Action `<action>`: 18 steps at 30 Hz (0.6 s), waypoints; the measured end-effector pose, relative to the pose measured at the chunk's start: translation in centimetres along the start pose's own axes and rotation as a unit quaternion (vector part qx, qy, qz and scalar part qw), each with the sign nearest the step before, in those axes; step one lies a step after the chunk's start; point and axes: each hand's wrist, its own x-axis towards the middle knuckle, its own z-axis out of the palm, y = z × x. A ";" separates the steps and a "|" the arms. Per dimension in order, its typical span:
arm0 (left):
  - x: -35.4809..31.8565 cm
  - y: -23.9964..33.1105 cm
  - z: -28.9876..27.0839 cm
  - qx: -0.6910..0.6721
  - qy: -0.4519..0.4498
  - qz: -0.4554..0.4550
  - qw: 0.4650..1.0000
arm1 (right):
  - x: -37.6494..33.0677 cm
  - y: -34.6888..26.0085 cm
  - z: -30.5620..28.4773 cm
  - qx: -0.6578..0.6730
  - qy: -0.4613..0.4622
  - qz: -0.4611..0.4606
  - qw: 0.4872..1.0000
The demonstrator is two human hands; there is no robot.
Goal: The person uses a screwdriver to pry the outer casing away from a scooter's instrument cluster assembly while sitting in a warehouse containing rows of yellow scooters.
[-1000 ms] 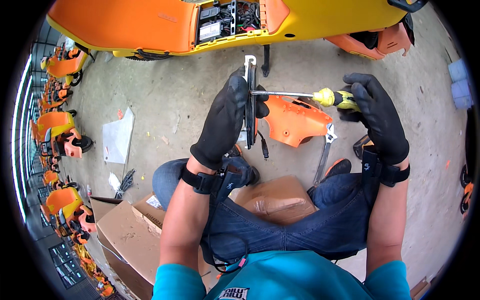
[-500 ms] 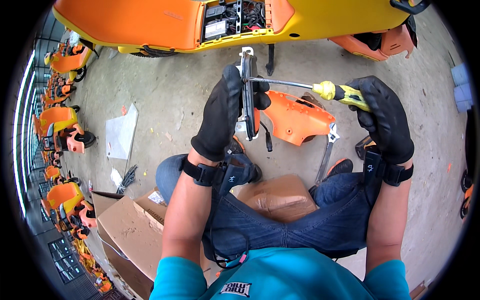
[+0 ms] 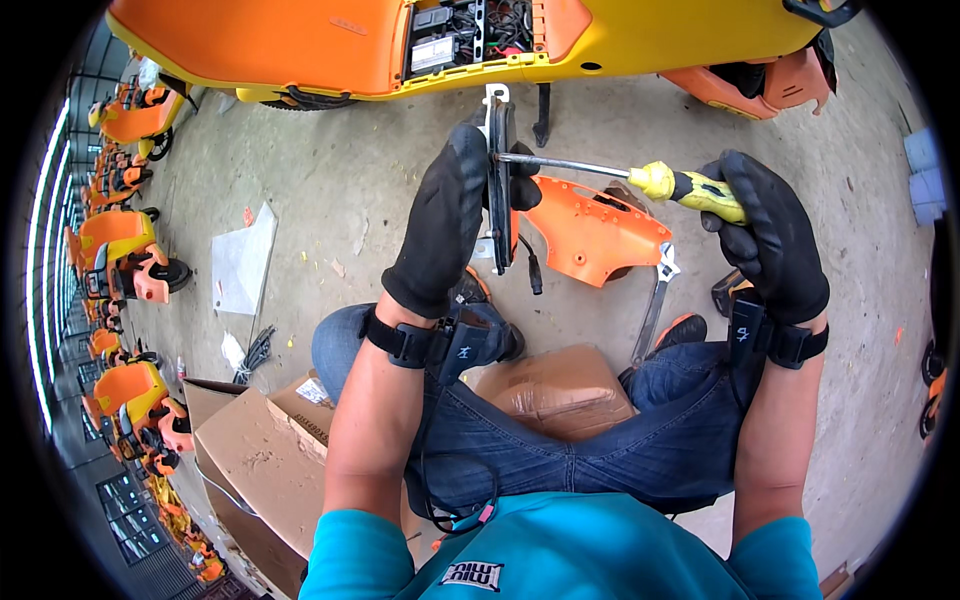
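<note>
The black-gloved left hand (image 3: 440, 220) has its grip pinching a slim black panel (image 3: 502, 200) with white mounting tabs, held upright in the air above the floor (image 3: 340, 190), below the near edge of an orange-and-yellow scooter (image 3: 640, 40); if that pinch loosens, the panel could twist under sideways pressure. The screwdriver (image 3: 655, 181) meets the panel's right side, though whether its tip sits in a screw head cannot be told; off-axis pushing could make it slip, scratch the surface or jab the left fingers close by. A short cable with a plug (image 3: 533, 270) dangles beside the panel's lower end and could snag. The right hand (image 3: 770, 230) has its grip closed about the butt of the handle, so a push from so far back could tilt the shaft. Around them, from the left: parked scooters (image 3: 125, 240), a pale sheet (image 3: 242, 262), bundled cable (image 3: 258, 355) and an open cardboard box (image 3: 262, 460); a taped carton (image 3: 560, 390) between the legs limits lowering the work, an orange shell (image 3: 590, 232) lies on the floor beneath the shaft, and an adjustable wrench (image 3: 656, 300) touches or overlaps its right-hand corner.
</note>
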 end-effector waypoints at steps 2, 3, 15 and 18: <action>-0.1 -0.1 -0.3 0.010 -0.004 0.006 1.000 | -0.2 -0.1 -0.2 0.116 -0.055 0.116 0.985; 0.0 -0.1 -0.2 0.012 -0.009 0.016 1.000 | -0.4 -0.1 -0.1 0.151 -0.064 0.140 0.976; -0.4 0.1 -0.2 -0.007 -0.025 0.058 0.998 | -1.2 0.6 1.8 0.345 -0.043 0.184 0.919; -0.6 0.1 -0.5 -0.005 -0.029 0.059 0.998 | 0.9 -0.3 1.6 0.646 -0.052 0.381 0.659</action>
